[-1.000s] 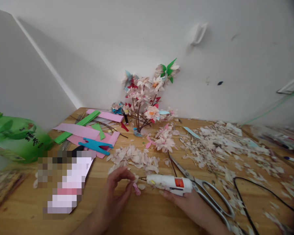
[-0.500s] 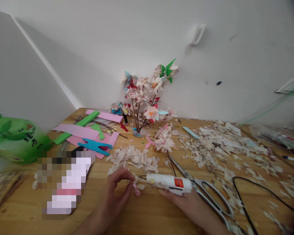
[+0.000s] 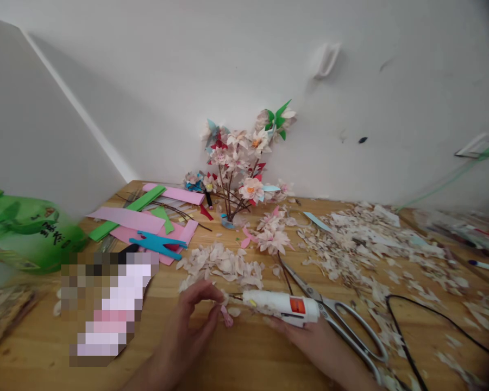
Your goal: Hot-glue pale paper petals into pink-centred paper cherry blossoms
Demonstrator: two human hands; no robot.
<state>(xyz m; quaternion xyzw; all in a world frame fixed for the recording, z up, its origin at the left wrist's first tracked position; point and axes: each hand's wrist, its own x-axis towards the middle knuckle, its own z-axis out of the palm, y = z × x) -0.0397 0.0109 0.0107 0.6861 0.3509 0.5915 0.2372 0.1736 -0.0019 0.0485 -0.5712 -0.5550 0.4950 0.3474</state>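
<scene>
My left hand (image 3: 194,317) pinches a small pink paper piece (image 3: 227,317), which pokes out below the thumb and fingertip. Something pale, perhaps a petal, shows at the same fingertips. In my right hand (image 3: 313,336) is a white hot glue gun (image 3: 269,302) with an orange label. Its metal nozzle points left and reaches close to the left fingertips; whether it touches cannot be made out. Just beyond lies a heap of pale petals (image 3: 222,265). A finished petal flower (image 3: 274,239) on a brown stem rests behind the glue gun.
Metal scissors (image 3: 356,320) lie beside my right hand, with a black cord (image 3: 399,320) farther right. Loose petals (image 3: 350,239) litter the right side. Petal flowers on twigs (image 3: 238,168) stand by the wall. Coloured paper strips (image 3: 126,218) and a green bottle (image 3: 32,231) are at left.
Hardly anything differs. Both hands and the glue gun keep almost the same place, and the whole view has shifted very slightly.
</scene>
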